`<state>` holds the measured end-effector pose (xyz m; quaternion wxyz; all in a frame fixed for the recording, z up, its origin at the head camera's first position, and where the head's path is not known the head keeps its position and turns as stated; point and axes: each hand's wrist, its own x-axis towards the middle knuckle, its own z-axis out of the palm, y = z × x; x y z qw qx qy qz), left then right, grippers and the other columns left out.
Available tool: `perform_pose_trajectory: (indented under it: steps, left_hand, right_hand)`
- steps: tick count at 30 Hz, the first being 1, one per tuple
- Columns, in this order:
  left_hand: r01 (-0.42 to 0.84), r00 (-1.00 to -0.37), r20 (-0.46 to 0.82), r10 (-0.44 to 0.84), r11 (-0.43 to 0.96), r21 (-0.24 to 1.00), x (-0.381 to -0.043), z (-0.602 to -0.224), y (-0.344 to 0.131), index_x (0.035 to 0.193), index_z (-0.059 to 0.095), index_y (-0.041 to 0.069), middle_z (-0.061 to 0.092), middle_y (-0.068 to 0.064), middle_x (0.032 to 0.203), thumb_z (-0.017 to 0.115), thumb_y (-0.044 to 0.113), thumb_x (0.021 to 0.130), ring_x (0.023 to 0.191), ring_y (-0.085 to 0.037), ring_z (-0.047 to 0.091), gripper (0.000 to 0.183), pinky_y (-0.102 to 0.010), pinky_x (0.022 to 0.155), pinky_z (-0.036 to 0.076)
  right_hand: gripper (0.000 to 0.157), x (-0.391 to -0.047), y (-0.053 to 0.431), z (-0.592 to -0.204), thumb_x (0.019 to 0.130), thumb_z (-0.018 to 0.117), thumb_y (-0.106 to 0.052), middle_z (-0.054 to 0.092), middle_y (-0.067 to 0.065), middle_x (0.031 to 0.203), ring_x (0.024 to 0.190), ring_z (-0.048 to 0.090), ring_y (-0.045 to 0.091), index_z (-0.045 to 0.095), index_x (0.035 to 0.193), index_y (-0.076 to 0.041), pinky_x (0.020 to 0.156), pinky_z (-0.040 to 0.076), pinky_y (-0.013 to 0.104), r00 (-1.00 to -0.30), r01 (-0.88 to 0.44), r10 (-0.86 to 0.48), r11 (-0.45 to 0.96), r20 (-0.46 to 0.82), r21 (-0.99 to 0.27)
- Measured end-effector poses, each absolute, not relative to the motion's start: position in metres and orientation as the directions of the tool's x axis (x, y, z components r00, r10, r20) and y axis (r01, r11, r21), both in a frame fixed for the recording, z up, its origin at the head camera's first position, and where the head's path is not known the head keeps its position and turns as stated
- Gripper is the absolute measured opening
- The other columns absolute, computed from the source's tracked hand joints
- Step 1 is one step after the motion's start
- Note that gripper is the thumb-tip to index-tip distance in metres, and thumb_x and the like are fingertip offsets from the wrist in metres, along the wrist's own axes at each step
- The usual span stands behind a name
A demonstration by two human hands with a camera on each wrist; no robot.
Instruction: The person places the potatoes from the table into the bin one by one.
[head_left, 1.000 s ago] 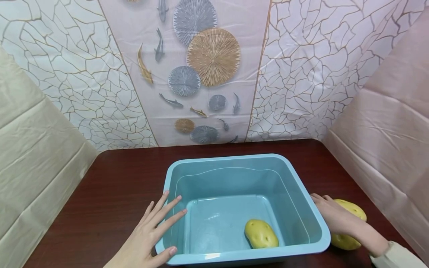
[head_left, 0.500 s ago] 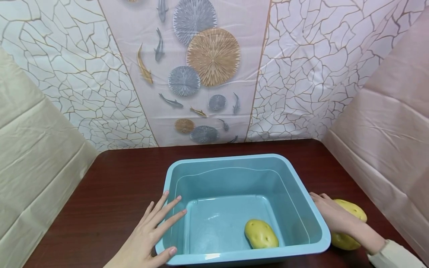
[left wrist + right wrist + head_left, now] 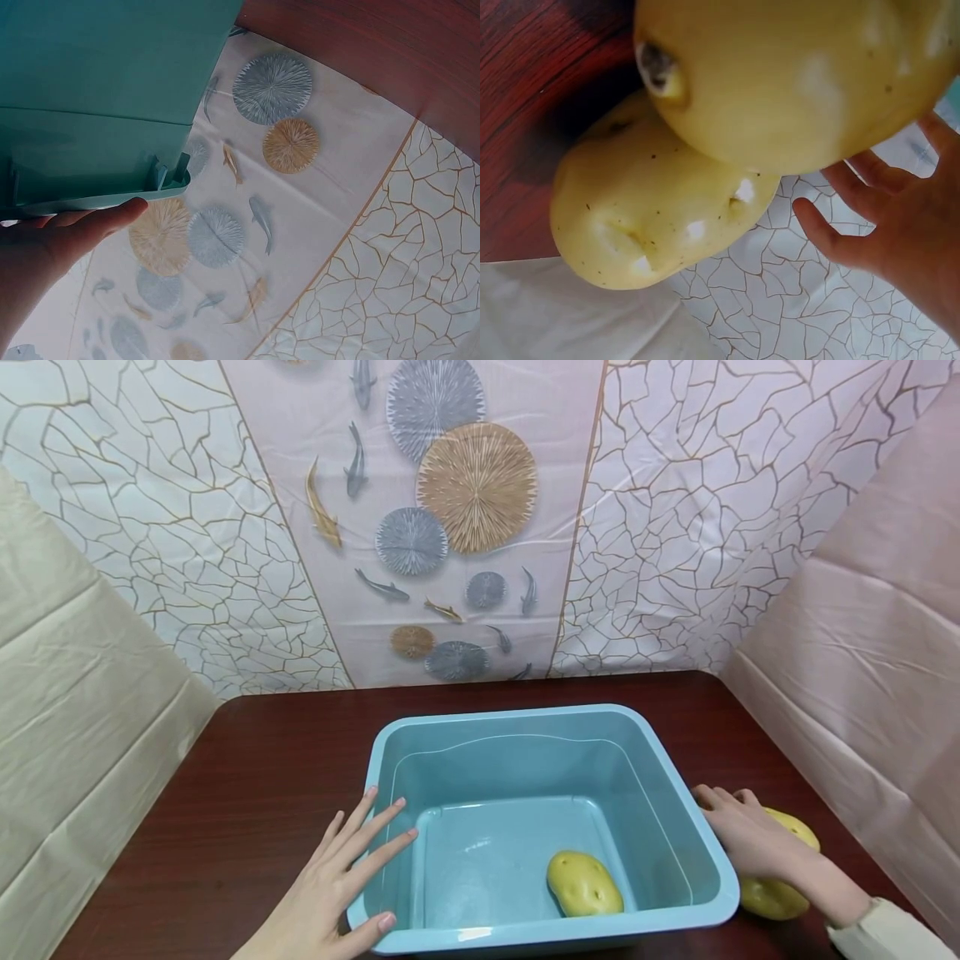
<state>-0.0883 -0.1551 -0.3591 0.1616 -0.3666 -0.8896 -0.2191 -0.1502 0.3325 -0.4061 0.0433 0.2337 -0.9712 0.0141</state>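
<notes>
A light blue plastic tub [image 3: 517, 727] stands on the table with one yellow potato [image 3: 585, 885] lying on its floor near the front. My left hand [image 3: 330, 877] rests on the tub's left rim, fingers spread and straight, thumb at the front corner. Outside the tub's right wall is my right hand [image 3: 750, 839], back of the hand up, partly covering two more potatoes. One potato [image 3: 797, 828] shows behind the wrist and another potato [image 3: 772, 897] in front of it. In the right wrist view, the loosely bent fingers [image 3: 832, 240] lie just past the nearer potato [image 3: 795, 82].
The dark red wooden table [image 3: 277, 777] runs up to a patterned cloth wall [image 3: 480, 568] at the back. Pale fabric panels close in the left side [image 3: 90, 710] and the right side [image 3: 847, 677].
My right hand has shifted slightly right and its fingers have lifted a little, covering more of the back potato. The left hand, the tub and the potato inside stay put.
</notes>
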Motion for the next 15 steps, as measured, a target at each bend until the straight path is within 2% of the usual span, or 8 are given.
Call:
perform_pose_trajectory:
  steps: [7, 15]
  left_hand:
    - [0.716, -0.683, 0.469, 0.56, 0.639, 0.281, -0.0871, -0.3618, -0.1542, 0.135, 0.038, 0.028, 0.029, 0.002, 0.145, 0.058, 0.038, 0.077, 0.138, -0.029, 0.013, 0.062, -0.06, 0.096, 0.022]
    - [0.717, -0.68, 0.479, 0.555, 0.638, 0.28, -0.0873, -0.3625, -0.1536, 0.135, 0.038, 0.027, 0.029, 0.002, 0.145, 0.058, 0.038, 0.077, 0.138, -0.03, 0.014, 0.062, -0.053, 0.104, 0.015]
  right_hand:
    - [0.044, -0.1535, 0.3367, -0.4087, 0.067, 0.07, -0.042, 0.055, 0.0, 0.106, 0.099, 0.05, 0.02, 0.06, 0.107, -0.027, 0.07, 0.032, 0.038, -0.903, -0.421, -0.42, 0.907, 0.093, 0.001]
    - [0.045, -0.1572, 0.3357, -0.4092, 0.069, 0.069, -0.04, 0.054, 0.007, 0.117, 0.107, 0.048, 0.027, 0.06, 0.111, -0.026, 0.074, 0.037, 0.046, -0.905, -0.424, -0.423, 0.905, 0.051, -0.028]
